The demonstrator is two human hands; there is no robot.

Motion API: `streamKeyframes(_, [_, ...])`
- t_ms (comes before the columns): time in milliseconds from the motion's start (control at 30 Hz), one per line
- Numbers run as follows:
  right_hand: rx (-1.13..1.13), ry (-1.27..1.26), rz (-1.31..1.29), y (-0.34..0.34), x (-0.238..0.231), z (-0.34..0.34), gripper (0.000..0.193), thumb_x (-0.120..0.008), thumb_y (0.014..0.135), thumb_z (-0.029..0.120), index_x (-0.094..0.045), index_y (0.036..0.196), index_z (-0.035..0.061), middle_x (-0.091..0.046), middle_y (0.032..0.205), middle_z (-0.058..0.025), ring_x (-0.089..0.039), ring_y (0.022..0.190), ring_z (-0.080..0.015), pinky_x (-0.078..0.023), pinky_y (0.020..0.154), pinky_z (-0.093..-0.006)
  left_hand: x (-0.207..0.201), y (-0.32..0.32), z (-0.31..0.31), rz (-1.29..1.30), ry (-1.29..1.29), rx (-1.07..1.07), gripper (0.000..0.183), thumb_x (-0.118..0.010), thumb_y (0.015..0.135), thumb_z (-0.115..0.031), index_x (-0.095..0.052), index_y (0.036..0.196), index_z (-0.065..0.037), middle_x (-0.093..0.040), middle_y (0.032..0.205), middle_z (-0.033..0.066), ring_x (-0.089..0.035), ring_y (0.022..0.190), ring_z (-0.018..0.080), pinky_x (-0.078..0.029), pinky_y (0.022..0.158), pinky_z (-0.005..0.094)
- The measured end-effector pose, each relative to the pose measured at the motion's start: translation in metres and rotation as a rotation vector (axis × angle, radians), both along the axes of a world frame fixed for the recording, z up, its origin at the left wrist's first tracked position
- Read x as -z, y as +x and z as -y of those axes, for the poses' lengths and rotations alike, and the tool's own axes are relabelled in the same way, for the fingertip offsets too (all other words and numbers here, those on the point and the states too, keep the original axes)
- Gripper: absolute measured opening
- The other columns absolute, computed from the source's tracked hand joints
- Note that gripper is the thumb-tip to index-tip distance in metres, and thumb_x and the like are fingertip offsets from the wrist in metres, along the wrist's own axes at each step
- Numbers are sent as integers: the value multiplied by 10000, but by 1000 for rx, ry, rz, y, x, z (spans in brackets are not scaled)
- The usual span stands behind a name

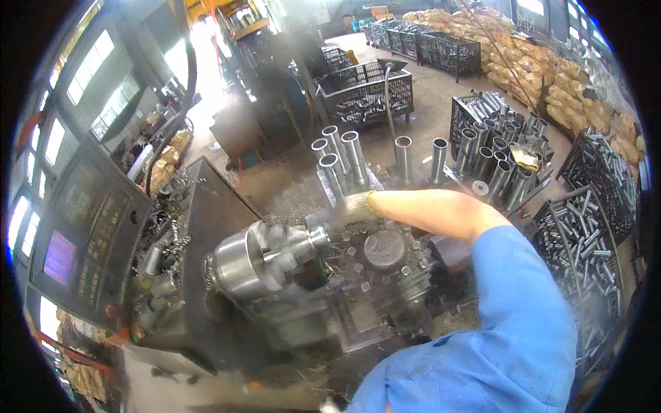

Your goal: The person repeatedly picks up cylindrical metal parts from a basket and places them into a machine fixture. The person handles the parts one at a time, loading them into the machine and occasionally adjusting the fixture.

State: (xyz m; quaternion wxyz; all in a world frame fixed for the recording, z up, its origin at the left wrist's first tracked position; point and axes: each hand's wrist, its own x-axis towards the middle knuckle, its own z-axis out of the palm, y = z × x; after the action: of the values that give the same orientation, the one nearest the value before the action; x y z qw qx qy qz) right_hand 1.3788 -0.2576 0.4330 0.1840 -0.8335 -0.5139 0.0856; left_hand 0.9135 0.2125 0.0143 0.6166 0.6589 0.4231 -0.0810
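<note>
My right arm, in a blue sleeve, reaches left across the machine. My right hand [352, 209], in a pale, dirty work glove, is beside the bright end of a round metal workpiece [317, 238] at the lathe chuck [241, 261]. Its fingers are smeared, so I cannot make out a grip. Just beyond the glove, several upright metal tubes [353, 158] stand on a plate. A pale scrap at the lower edge may be my left hand [330, 406]; its fingers do not show. The dark tool turret [384, 249] lies below my right forearm.
A control panel [72, 241] with a lit screen stands left. Metal shavings [177, 241] lie by the machine's guard. More tubes [492, 162] stand at right, with a glove [525, 160] on them. Wire bins [585, 241] of metal parts and stacked sacks [523, 62] line the right side.
</note>
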Motion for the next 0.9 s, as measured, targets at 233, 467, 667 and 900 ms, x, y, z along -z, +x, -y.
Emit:
streamKeyframes(233, [609,6,-251,-32,-25,-14,396,-730,942,275,-725,1325,176,-767,1185,-112,-753,1002,-219,-612,823,-374,25,-3,-44,-32,3,-16,284,-678,972,-191,-707,1199,-22,-740,1032,134,-689,857,269,-598,710,473])
streamKeyframes(467, [905,1210,850,-49,-126,5,251,-727,965,237,-763,1115,38,-786,1003,-119,-745,835,-218,-594,743,-352,27,25,-40,-72,127,-11,357,-673,987,-207,-685,1270,10,-738,1151,152,-684,1002,281,-578,862,446])
streamKeyframes(667, [559,-108,260,-4,-70,-75,251,-696,853,279,-826,957,91,-797,976,-138,-763,932,-306,-596,824,-430,-4,37,-26,24,261,258,454,-717,963,-221,-684,1318,60,-734,1287,176,-673,1118,290,-543,973,423])
streamKeyframes(900, [377,-492,-142,-12,12,-74,555,-846,791,472,-795,1177,76,-799,1117,-124,-760,1027,-279,-590,877,-415,40,-40,-27,-36,641,765,410,-693,979,-234,-707,1288,36,-765,1227,177,-689,1144,281,-544,973,434])
